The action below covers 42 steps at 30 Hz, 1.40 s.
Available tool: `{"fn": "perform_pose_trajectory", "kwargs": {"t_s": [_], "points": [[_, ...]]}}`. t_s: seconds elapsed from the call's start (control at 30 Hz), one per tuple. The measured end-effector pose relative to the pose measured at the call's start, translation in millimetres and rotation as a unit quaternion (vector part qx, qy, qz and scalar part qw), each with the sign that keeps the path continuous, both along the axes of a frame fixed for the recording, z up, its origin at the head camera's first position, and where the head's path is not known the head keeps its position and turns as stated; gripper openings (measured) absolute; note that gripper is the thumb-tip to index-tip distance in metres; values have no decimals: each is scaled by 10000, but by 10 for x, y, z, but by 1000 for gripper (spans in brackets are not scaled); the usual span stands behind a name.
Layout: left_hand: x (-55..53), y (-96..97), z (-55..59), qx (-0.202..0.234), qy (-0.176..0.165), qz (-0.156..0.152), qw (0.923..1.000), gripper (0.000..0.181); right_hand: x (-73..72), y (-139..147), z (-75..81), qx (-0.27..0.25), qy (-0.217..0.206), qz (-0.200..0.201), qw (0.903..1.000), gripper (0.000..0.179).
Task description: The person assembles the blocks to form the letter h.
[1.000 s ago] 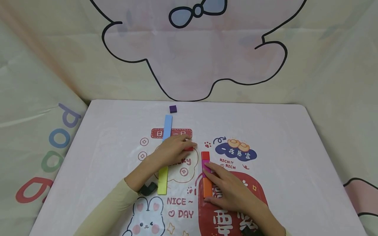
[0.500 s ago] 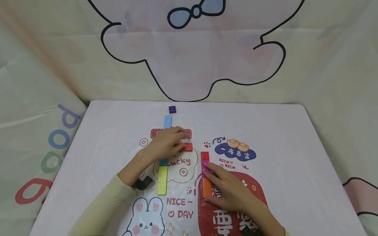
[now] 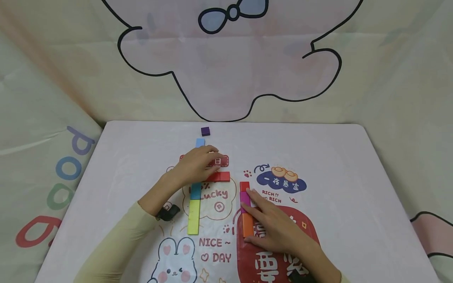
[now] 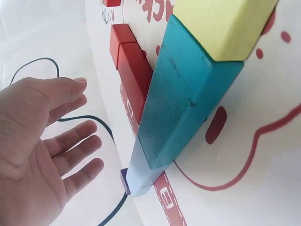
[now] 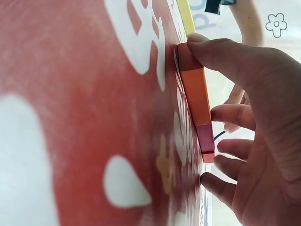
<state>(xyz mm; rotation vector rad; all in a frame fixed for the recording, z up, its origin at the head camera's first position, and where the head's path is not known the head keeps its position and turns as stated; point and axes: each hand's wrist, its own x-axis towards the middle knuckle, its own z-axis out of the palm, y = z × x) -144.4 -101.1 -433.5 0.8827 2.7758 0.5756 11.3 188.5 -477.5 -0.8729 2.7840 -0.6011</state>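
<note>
My left hand [image 3: 195,164] hovers over the far part of a block column, hiding some of it. In the left wrist view its fingers are loosely bent around nothing, beside the column. That column runs from a yellow block [image 3: 193,217] through a teal block [image 4: 188,89] to a light blue block [image 3: 200,142]. Red blocks [image 3: 221,176] extend rightward from it. My right hand [image 3: 274,226] rests along a second column of an orange block [image 3: 248,226], a magenta block [image 3: 245,198] and a red block [image 3: 244,186]. Its thumb touches the orange block's near end; the other fingers are fairly straight.
A dark purple cube [image 3: 205,131] sits near the back edge of the white table [image 3: 354,177]. The printed table cover lies under both columns. Patterned cloth walls [image 3: 226,59] stand behind and at the sides.
My left hand has moved away and slightly left, off the red blocks, uncovering them and the teal block. My right hand stays by the orange, magenta and red column.
</note>
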Motion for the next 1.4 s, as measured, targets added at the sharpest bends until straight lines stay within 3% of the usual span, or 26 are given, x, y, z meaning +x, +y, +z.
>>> {"fn": "perform_pose_trajectory", "kwargs": {"t_s": [0.4,0.87,1.13,1.4], "points": [[-59,14,1,-101,-108,17,9999,38,20,-26,41,70,-137,-128,9998,98],[-146,-32,12,-161,33,65,9998,42,9,-46,22,100,-175,-74,9998,96],[-319,-62,19,-376,294,179,9987,44,33,-77,36,188,-355,-145,9991,98],[-599,-114,-25,-359,534,496,9967,52,43,-101,36,214,-270,-72,9994,99]]}}
